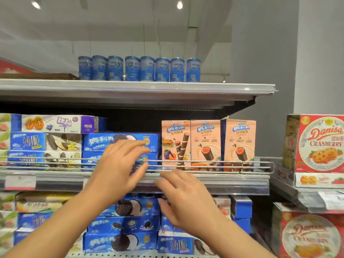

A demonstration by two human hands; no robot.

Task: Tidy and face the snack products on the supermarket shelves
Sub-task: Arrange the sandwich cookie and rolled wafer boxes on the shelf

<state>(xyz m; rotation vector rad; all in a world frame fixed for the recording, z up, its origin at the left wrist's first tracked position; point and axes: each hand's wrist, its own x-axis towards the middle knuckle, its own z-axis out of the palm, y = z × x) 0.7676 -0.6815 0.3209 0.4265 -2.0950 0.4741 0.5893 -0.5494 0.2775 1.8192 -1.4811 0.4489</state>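
Empty left hand (119, 166), right hand (188, 200), three peach boxes (205, 144)

Two ceiling lights (179, 5) glow overhead; a grey wall (316, 53) rises at right, and blank price tags (19, 182) line the shelf's front edge.

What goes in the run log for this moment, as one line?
left hand: open, reaching to stacked blue cookie boxes | right hand: open, holding nothing | peach wafer-roll cartons: upright, untouched
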